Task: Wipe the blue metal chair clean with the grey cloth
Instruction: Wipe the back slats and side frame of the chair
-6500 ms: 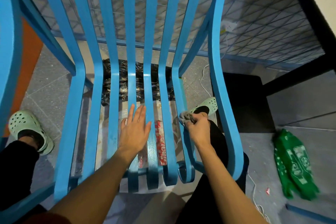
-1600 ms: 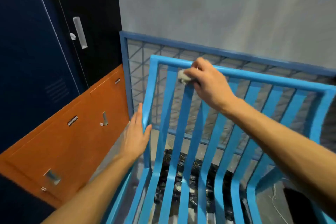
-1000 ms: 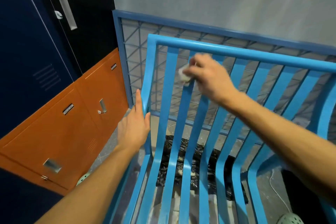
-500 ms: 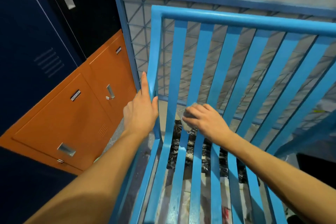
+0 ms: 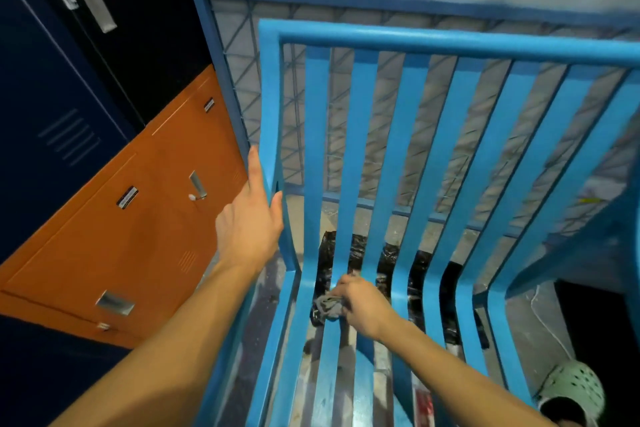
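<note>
- Gripping the grey cloth (image 5: 327, 307) in a bunched wad, the right hand (image 5: 363, 305) has its fingers curled round it and presses it to a slat low in the blue metal chair (image 5: 450, 42), right at the bend where the chair's back curves into its seat.
- That slat lies toward the chair's left side; it looks like the second one in from the chair's left frame, though the wad hides the exact contact.
- The cloth looks soft, thin and light. It should crumple to fit any grip and wrap round a slat's edges, so a full-fist hold like this one suits it better than a fingertip pinch.
- The chair looks stiff and heavy enough not to flex under wiping pressure. Its painted slats appear smooth, so the cloth should slide along them easily, but the gaps between them could snag a loose corner.
- For steadying, the chair's outer frame or top rail seems the best place to take hold, since these are the thickest parts.
- The left hand (image 5: 247, 229) does just that: it is open, fingers straight and pointing up, laid against the outer face of the chair's left upright with the thumb at the frame's inner edge.
- The right forearm reaches in from the chair's front, across the seat, wrist bent slightly down toward the bend; the left forearm runs up along the chair's left side.
- Behind the chair's back stands a wire mesh panel (image 5: 311, 97); under the chair lies black plastic sheeting (image 5: 384, 260).
</note>
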Tool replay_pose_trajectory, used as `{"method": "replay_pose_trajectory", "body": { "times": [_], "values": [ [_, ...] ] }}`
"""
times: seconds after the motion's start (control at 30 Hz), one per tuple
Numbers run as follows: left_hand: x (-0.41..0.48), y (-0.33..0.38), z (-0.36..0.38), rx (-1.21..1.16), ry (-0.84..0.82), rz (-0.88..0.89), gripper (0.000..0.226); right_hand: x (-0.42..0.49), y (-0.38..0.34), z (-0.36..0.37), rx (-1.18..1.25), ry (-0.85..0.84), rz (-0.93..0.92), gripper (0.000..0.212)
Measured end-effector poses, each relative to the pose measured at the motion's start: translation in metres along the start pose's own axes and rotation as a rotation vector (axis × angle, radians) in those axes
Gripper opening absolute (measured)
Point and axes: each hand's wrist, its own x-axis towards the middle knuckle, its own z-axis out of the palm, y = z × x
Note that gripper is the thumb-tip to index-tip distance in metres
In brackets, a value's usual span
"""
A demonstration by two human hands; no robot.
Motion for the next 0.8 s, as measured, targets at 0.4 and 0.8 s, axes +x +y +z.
{"method": "replay_pose_trajectory", "body": {
  "times": [0.4,0.8],
  "values": [
    [0.002,0.003,0.0,-0.025,0.0,-0.012,0.078,0.017,-0.024,-0.312,-0.412,0.903,-0.342,0.037],
    [0.001,0.004,0.001,-0.022,0.018,0.001,0.076,0.024,-0.013,-0.31,-0.813,0.569,-0.483,0.019]
  ]
}}
